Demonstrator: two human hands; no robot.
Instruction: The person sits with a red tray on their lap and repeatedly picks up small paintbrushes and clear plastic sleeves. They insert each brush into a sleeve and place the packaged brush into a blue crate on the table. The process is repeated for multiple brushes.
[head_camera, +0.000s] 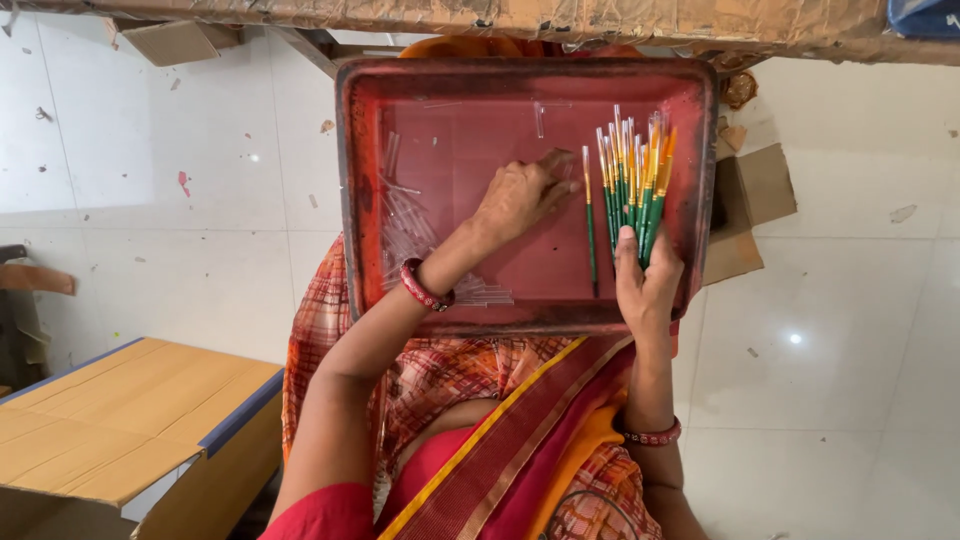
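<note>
Resting on lap, red tray (520, 318), white tiled floor (850, 330)

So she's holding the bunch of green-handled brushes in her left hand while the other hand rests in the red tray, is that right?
Not quite: the head view shows the bunch of green-handled brushes held by the right hand. The left hand is the one resting in the red tray.
</note>
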